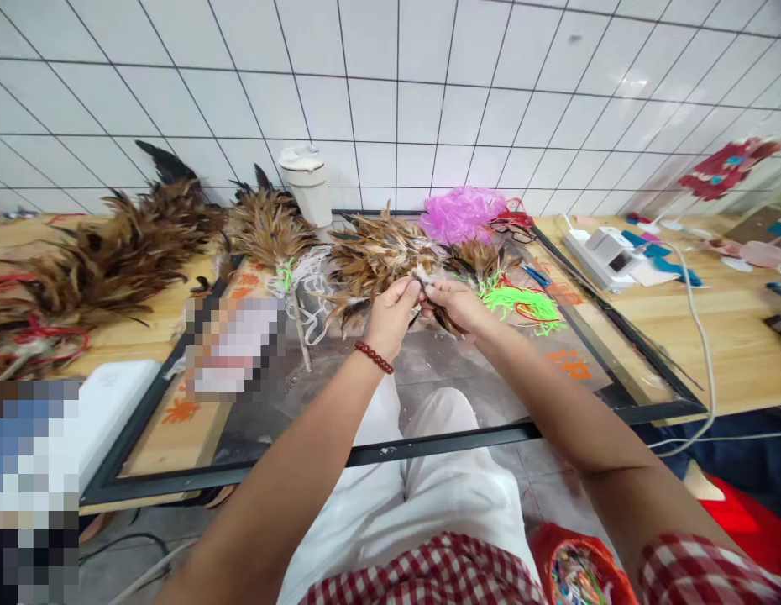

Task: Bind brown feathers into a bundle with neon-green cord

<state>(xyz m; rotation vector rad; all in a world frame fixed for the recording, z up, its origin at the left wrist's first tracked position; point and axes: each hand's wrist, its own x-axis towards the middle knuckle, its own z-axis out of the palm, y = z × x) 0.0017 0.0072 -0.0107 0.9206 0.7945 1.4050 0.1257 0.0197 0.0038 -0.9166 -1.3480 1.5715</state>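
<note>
My left hand (395, 307) and my right hand (452, 304) meet over the framed glass tabletop, both with fingers pinched together. Between them is a small brown feather (447, 323) with pale fluff at its base; its tip hangs below my right hand. Just behind my hands lies a heap of brown feathers (378, 252). To the left, a feather bundle (270, 227) is tied with green string onto a thin stick (301, 332). Right of my hands are a smaller feather clump (477, 256) and bright green strings (522, 304) mixed with red ones.
A white lidded cup (307, 185) and a pink plastic bag (463, 212) stand near the tiled wall. A long feather bunch (126, 244) covers the left side. On the right are a power strip (595, 259) and its cable (705, 336). A black frame edge (428, 445) crosses before my knees.
</note>
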